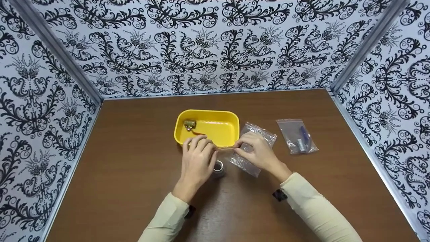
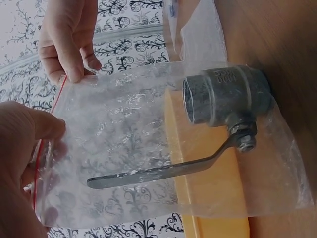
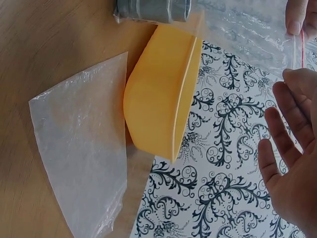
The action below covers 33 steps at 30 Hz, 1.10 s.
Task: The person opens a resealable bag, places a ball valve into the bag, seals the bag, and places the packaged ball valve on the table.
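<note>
A clear zip bag (image 2: 119,129) with a red strip along its mouth hangs between the two hands. Inside it lies a grey metal ball valve (image 2: 225,96) with a long lever, at the bag's lower end. My left hand (image 1: 197,161) pinches one end of the bag's mouth. At the other end, my right hand (image 1: 257,151) pinches the edge between thumb and forefinger; in the right wrist view its other fingers are spread. Seen from the head, the valve's round end shows just below the hands, in front of the yellow tray (image 1: 231,116).
A second valve (image 1: 190,123), brass-coloured with an orange lever, lies in the tray's left part. Another clear bag (image 3: 84,139) lies flat to the tray's right. Further right is a zip bag (image 1: 289,131) holding a blue item and a small silvery piece. Patterned walls enclose the brown table (image 1: 134,134).
</note>
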{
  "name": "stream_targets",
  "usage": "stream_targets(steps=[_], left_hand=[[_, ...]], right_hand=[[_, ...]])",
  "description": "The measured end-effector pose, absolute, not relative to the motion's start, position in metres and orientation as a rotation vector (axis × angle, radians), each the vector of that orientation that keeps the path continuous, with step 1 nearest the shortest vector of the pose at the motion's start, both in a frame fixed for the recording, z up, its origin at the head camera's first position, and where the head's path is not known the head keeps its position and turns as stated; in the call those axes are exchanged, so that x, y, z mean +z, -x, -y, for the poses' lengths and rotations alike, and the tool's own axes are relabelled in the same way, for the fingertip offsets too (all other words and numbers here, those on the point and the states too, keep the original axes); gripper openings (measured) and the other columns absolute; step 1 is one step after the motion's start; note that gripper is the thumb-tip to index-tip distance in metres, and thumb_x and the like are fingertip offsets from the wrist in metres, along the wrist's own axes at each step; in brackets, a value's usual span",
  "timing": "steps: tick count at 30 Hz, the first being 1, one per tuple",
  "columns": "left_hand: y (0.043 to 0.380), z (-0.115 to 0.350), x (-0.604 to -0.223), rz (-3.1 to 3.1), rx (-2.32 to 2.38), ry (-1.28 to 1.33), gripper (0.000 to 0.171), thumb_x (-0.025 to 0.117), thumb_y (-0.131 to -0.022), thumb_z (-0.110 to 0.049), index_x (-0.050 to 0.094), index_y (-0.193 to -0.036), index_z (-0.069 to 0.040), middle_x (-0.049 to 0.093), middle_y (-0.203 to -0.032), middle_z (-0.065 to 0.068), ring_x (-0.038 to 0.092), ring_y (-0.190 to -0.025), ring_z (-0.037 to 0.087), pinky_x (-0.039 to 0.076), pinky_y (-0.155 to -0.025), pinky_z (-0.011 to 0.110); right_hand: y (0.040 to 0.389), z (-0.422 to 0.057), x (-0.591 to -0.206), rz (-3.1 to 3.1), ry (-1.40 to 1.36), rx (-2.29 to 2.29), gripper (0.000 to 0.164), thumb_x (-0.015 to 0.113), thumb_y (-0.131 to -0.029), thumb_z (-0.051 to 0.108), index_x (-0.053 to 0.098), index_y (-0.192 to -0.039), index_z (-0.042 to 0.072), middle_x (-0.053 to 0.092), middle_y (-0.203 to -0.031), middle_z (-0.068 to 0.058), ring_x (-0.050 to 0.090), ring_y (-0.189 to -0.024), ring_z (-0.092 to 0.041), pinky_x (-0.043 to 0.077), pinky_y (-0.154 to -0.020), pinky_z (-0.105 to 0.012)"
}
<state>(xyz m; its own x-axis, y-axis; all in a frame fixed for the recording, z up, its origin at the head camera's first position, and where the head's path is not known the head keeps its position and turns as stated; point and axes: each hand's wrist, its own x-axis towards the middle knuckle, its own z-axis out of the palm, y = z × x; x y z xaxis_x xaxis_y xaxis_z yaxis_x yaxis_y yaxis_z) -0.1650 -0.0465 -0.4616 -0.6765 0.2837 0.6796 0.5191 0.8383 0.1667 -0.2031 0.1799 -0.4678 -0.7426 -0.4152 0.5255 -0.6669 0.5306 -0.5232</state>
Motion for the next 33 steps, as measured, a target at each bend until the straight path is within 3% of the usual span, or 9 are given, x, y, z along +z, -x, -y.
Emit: stream_targets(steps=[7,16,33], left_hand=[[0.164,0.032,-0.458,2.362,-0.327,0.588,0.016,0.070,-0.088,-0.034,0.070,-0.093,-0.019,0.068,-0.096,-0.002,0.058,-0.110,0.022,0.035,-0.101,0.044],[0.167,0.016,-0.454,2.344,-0.293,0.663,0.013,0.067,-0.090,-0.029,0.070,-0.086,-0.017,0.068,-0.086,-0.004,0.060,-0.094,0.019,0.042,-0.085,0.037],[0.168,0.022,-0.456,2.339,-0.348,0.653,0.009,0.070,-0.088,-0.026,0.069,-0.087,-0.018,0.067,-0.086,-0.004,0.060,-0.098,0.020,0.041,-0.089,0.040]], right_hand=[[0.199,-0.176,-0.464,2.435,-0.907,0.974,0.007,0.078,-0.082,0.020,0.073,-0.085,0.016,0.071,-0.081,0.006,0.062,-0.084,-0.012,0.048,-0.084,-0.039],[0.196,-0.172,-0.463,2.430,-0.943,0.931,0.010,0.077,-0.083,0.022,0.075,-0.090,0.015,0.073,-0.085,0.006,0.062,-0.087,-0.014,0.046,-0.084,-0.036],[0.196,-0.173,-0.462,2.467,-0.957,0.951,0.014,0.075,-0.085,0.024,0.073,-0.094,0.014,0.072,-0.087,0.005,0.062,-0.087,-0.012,0.049,-0.085,-0.035]])
